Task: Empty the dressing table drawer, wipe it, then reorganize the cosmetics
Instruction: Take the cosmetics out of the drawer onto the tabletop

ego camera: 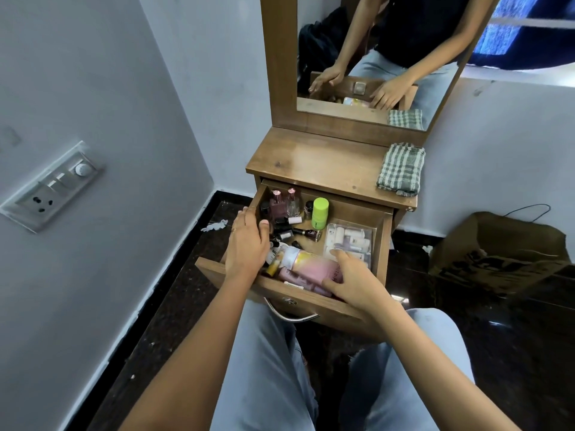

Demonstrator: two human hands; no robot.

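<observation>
The wooden drawer point(381, 241) of the dressing table stands pulled out and holds several cosmetics. Nail polish bottles point(281, 203) crowd its back left, beside a lime green container point(320, 213). A clear pouch point(350, 239) of small tubes lies at the right. My left hand point(247, 241) rests over the drawer's left side wall, fingers reaching among the small bottles. My right hand point(351, 279) grips a pink bottle point(314, 270) lying along the drawer's front. A checked cloth point(401, 169) lies folded on the tabletop point(314, 160).
A mirror point(373, 57) rises behind the tabletop. A brown paper bag point(497, 253) stands on the dark floor to the right. A switch panel point(51, 188) is on the left wall. My knees sit just below the drawer front and its metal handle point(291, 315).
</observation>
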